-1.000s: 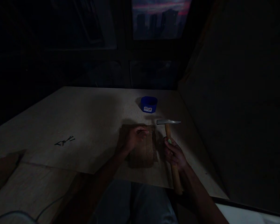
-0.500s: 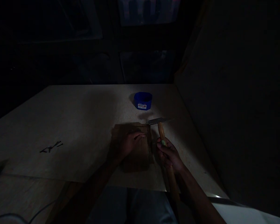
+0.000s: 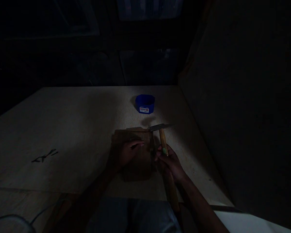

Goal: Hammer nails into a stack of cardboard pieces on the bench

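Note:
My right hand (image 3: 171, 163) is closed around the wooden handle of a hammer (image 3: 163, 139), gripping it partway up. The metal head is at the far end of the handle, above the right edge of a flat brown piece of cardboard (image 3: 138, 168). A small green mark shows on the handle by my thumb. My left hand (image 3: 129, 152) lies low over the cardboard, its fingers stretched out to the right. Dim light hides whether the fingertips touch anything small.
A blue plastic bin (image 3: 145, 105) with a white label stands behind the cardboard on the pale table (image 3: 87, 113). Several thin dark strips (image 3: 45, 156) lie to the left. A dark panel (image 3: 232, 113) rises along the right side. A cable (image 3: 12, 218) curves at lower left.
The view has shifted slightly, so the bin, cardboard and hands appear a little further left. The hammer stays in my right hand with its head over the cardboard's edge.

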`<state>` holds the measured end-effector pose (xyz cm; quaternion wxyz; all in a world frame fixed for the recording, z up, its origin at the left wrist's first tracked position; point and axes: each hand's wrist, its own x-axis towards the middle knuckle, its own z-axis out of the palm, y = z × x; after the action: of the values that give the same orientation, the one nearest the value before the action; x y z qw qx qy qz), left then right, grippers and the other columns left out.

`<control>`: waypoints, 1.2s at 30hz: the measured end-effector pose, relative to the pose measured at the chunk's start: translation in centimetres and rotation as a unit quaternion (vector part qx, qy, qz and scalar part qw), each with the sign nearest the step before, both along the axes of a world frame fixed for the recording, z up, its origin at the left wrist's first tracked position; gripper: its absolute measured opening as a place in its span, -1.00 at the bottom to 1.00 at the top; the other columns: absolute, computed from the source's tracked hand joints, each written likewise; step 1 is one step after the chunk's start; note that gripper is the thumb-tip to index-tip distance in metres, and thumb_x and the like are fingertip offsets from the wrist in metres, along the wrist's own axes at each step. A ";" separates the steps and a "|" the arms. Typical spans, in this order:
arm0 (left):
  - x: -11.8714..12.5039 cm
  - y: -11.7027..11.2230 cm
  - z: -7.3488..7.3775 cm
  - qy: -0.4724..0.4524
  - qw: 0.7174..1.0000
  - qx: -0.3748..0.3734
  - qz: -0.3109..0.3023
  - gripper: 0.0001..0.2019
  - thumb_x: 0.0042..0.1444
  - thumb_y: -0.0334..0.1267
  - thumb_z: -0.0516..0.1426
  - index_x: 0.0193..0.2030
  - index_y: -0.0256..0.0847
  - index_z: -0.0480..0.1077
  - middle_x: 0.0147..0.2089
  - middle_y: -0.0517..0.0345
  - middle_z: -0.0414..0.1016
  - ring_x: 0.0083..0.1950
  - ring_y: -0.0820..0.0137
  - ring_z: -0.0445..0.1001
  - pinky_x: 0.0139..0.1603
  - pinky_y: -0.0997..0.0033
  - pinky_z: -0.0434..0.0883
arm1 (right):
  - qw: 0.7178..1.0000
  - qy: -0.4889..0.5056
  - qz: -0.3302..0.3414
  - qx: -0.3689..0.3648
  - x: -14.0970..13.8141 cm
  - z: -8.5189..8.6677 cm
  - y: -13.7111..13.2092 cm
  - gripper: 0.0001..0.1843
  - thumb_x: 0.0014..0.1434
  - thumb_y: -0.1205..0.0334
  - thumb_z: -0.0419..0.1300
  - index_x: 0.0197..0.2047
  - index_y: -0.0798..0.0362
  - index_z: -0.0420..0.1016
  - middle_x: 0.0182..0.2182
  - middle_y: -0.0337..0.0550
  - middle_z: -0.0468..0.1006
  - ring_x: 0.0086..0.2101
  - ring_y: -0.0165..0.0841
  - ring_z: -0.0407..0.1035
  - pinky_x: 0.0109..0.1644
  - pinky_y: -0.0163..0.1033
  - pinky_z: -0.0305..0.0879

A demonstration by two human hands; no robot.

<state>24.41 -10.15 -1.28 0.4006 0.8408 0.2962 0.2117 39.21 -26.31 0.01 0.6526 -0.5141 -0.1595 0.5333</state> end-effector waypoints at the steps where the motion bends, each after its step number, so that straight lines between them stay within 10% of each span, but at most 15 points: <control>1: -0.2 0.0 0.0 0.011 1.000 -0.019 0.011 -0.80 0.25 -0.19 0.15 -0.11 -0.03 0.62 -0.09 0.21 0.69 -0.05 0.34 0.64 0.03 0.37 0.55 | 1.000 -0.014 -0.007 -0.001 -0.2 -0.3 0.1 -0.48 -0.02 -0.05 0.45 -0.18 -0.02 0.28 -0.42 -0.30 0.62 -0.76 -0.61 0.15 -0.77 -0.51 -0.03; 12: -0.2 0.1 0.6 -0.034 0.998 -0.039 0.033 -0.82 0.19 -0.18 0.18 -0.18 -0.10 0.62 -0.15 0.16 0.70 -0.11 0.31 0.64 -0.04 0.35 0.56 | 0.998 -0.060 0.026 -0.010 -1.0 -1.0 0.6 -0.51 0.05 -0.06 0.38 -0.20 -0.04 0.18 -0.03 -0.10 0.65 -0.83 -0.66 0.14 -0.87 -0.47 0.01; 19: -2.8 -0.9 0.8 -0.062 0.984 0.042 0.162 -0.80 0.26 -0.12 0.16 -0.15 -0.09 0.59 -0.12 0.12 0.68 -0.06 0.30 0.62 0.01 0.33 0.53 | 0.996 -0.076 -0.035 -0.013 -1.0 -0.4 0.8 -0.45 -0.05 -0.07 0.43 -0.24 -0.05 0.17 0.02 -0.09 0.63 -0.84 -0.68 0.13 -0.89 -0.46 0.01; 30: 0.3 0.2 4.3 0.011 0.995 0.082 -0.050 -0.81 0.19 -0.44 0.18 -0.16 -0.14 0.59 -0.18 0.14 0.68 -0.19 0.35 0.63 -0.07 0.39 0.53 | 0.996 -0.081 -0.036 -0.014 -1.2 -0.2 1.0 -0.44 -0.12 0.03 0.47 -0.24 -0.04 0.19 0.04 -0.09 0.63 -0.84 -0.66 0.17 -0.89 -0.46 0.04; 36: 1.4 0.8 3.6 0.044 0.991 0.082 -0.101 -0.77 0.13 -0.50 0.17 -0.17 -0.15 0.60 -0.15 0.09 0.68 -0.15 0.31 0.63 -0.01 0.32 0.51 | 0.999 -0.040 -0.025 0.026 -1.2 -0.3 0.7 -0.45 -0.08 0.04 0.46 -0.24 -0.06 0.16 0.01 -0.15 0.66 -0.84 -0.67 0.14 -0.87 -0.48 0.04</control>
<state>25.80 -9.35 2.37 0.3363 0.9048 0.2090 0.1567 38.03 -25.59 -0.26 0.6721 -0.5216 -0.1860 0.4916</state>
